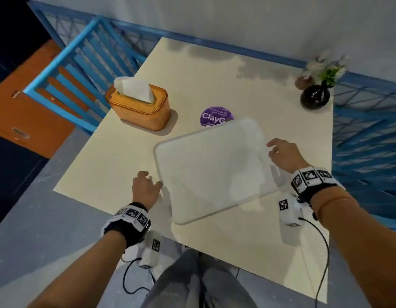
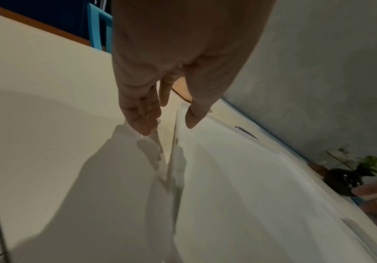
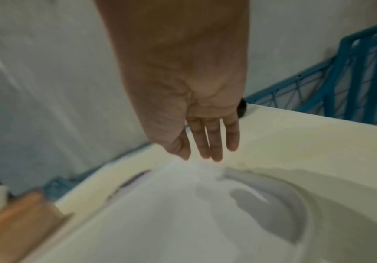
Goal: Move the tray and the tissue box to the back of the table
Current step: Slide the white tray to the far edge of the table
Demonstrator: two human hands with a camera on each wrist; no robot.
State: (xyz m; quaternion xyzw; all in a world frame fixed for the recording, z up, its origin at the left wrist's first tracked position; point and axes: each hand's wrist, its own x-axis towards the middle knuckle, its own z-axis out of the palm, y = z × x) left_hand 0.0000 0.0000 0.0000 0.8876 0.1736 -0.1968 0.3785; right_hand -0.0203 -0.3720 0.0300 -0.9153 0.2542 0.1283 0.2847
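The left hand (image 1: 146, 190) sits at the tray's (image 1: 211, 170) seven o'clock corner, fingers relaxed and straight – in the left wrist view thumb and fingertips straddle the rim without clamping it. The right hand (image 1: 285, 155) hangs at the tray's three o'clock edge, fingers extended, gripping nothing. The tray lies flat at mid worktop (image 1: 214, 70), partly covering a purple sticker (image 1: 214, 114). The orange tissue box (image 1: 139, 105) stands at ten o'clock – a dark vase (image 1: 315, 96) at two o'clock.
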